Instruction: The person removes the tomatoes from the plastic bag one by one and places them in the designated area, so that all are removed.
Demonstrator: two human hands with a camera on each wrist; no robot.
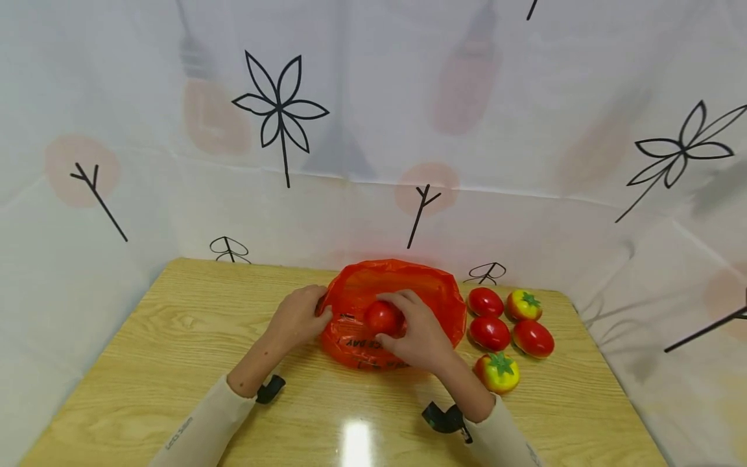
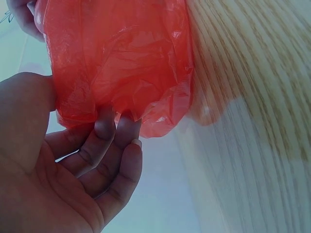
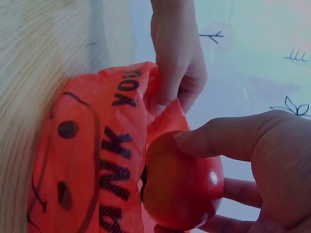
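Observation:
A red plastic bag with black lettering stands with its mouth open on the table. My left hand grips its left rim; in the left wrist view the thumb lies over the edge and the curled fingers are against the outside. My right hand holds a shiny red tomato over the bag's mouth, thumb on one side and fingers on the other. The right wrist view shows this tomato right at the rim, beside the printed side of the bag.
Right of the bag lie several more tomatoes: smooth red ones and yellow-red ones with green leafy tops. The wood-grain table ends at a white patterned cloth hanging behind and at both sides.

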